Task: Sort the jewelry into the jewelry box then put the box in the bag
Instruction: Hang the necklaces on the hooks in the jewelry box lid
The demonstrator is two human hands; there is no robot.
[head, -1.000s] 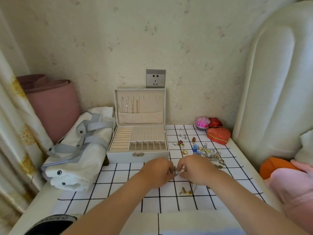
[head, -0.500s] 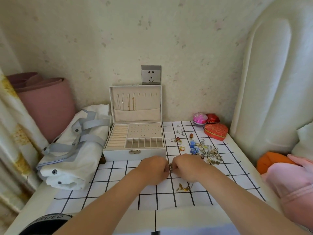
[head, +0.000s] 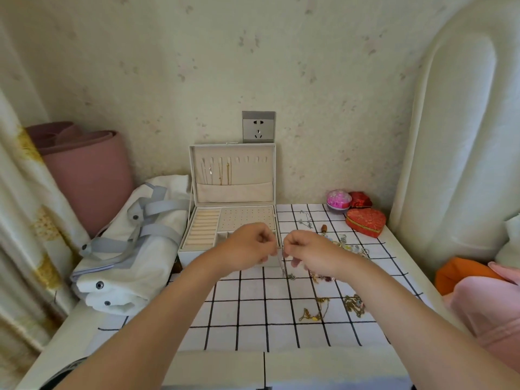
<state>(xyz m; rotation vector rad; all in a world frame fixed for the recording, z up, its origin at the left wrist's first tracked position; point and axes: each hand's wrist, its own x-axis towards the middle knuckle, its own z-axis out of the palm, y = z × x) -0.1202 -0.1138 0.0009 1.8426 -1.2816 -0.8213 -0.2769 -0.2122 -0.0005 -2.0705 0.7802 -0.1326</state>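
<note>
- Head view, hands: my left hand (head: 247,244) and right hand (head: 308,251) are up off the checked cloth (head: 253,319). They hover in front of the jewelry box (head: 203,230), close together but not touching.
- Head view, grip: both sets of fingers are curled, with the tips nipped on a thin silvery chain (head: 281,264). It hangs between the hands and trails down toward the cloth. The picture is blurred there, so I cannot confirm a clasp.
- Head view, change: a second ago both hands lay low on the cloth, knuckles together over one small piece. Now they are raised toward 12 o'clock and slightly parted, with the piece lifted clear.
- Finding: I judge the pick-up done. The chain is in transit to the open lid (head: 233,192), where other chains already hang at 12 o'clock of the hands.
- Head view, task items: the box stands open against the wall. The white bag (head: 126,249) lies at its 9 o'clock, touching it.
- Outstanding: the loose jewelry pile (head: 347,247) sits at 3 o'clock of the hands. A gold piece (head: 313,313) lies on the cloth at 5 o'clock. Sorting is far from complete.
</note>
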